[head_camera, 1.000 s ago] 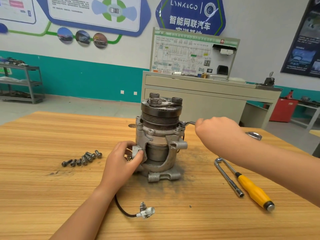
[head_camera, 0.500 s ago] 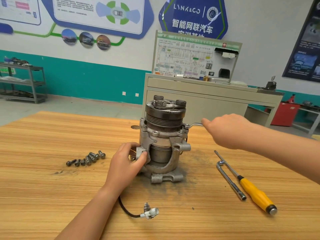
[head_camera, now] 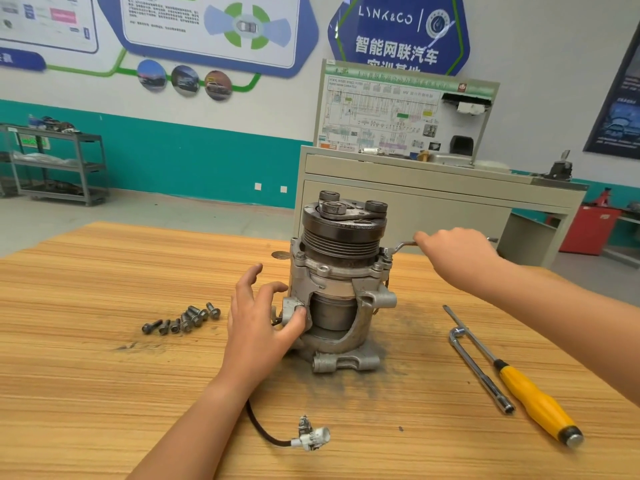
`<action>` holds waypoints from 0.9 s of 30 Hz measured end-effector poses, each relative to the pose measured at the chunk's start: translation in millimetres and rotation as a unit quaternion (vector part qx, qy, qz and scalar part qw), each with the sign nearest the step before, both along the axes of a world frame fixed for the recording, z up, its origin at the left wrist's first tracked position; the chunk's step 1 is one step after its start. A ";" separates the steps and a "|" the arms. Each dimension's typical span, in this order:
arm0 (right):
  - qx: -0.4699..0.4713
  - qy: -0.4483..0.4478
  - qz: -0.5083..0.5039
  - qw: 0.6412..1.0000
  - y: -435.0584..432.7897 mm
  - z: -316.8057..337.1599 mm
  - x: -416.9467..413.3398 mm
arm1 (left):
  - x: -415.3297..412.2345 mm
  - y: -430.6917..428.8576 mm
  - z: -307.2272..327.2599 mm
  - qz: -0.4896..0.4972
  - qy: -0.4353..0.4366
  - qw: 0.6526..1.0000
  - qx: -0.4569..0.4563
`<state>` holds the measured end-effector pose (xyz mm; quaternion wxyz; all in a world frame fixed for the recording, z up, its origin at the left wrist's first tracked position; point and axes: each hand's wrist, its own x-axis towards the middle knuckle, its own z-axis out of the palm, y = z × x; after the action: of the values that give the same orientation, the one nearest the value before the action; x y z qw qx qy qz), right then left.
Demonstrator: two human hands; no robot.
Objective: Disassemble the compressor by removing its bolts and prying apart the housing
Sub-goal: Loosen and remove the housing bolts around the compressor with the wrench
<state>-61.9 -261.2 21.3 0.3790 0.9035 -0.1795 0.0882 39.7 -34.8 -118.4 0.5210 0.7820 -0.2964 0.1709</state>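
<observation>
Left hand (head_camera: 259,323) lies spread beside the compressor (head_camera: 341,271), fingers apart and lifted off the metal, with only the thumb tip resting on a mounting lug low on the housing's left side. Right hand (head_camera: 457,254) is curled round the handle of a slim wrench (head_camera: 401,245), whose head sits on a bolt at the upper right edge of the housing flange. The compressor stands upright in the middle of the wooden counter (head_camera: 86,358), grooved pulley and clutch plate on top, the cast housing open at the front so that an inner cylinder shows. Dark grime dusts the wood around its base. A black cable runs from beneath the left wrist to a white connector (head_camera: 313,438) lying near the front edge. Left of the compressor, a cluster of loose bolts (head_camera: 183,320) lies on the counter. To the right lie an L-shaped socket wrench (head_camera: 481,372) and, just beside it, a yellow-handled screwdriver (head_camera: 533,400). Behind the counter stands a beige cabinet (head_camera: 415,202) carrying a wiring-diagram board.
</observation>
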 end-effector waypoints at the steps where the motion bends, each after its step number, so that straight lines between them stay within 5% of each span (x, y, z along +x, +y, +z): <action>1: 0.006 -0.006 -0.001 1.000 -1.6 -2.1 -2.2 | 0.4 -0.3 -0.9 0.000 -0.002 1.000 -0.001; 9: 0.132 -0.145 0.078 0.978 -13.9 11.1 -39.2 | -0.1 -2.9 -2.3 0.048 -0.057 0.997 -0.031; 21: 0.202 -0.036 0.024 0.979 27.1 7.2 -37.2 | -5.5 -2.7 -3.3 0.100 -0.072 0.992 -0.038; 27: 0.125 -0.001 0.006 0.992 48.6 13.8 -34.8 | -5.8 -3.4 -3.9 0.096 -0.076 0.991 -0.046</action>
<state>-96.7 -212.6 35.0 0.2624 0.9448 -0.1839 0.0688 33.9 -38.2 -122.3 0.5132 0.7670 -0.2503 0.2927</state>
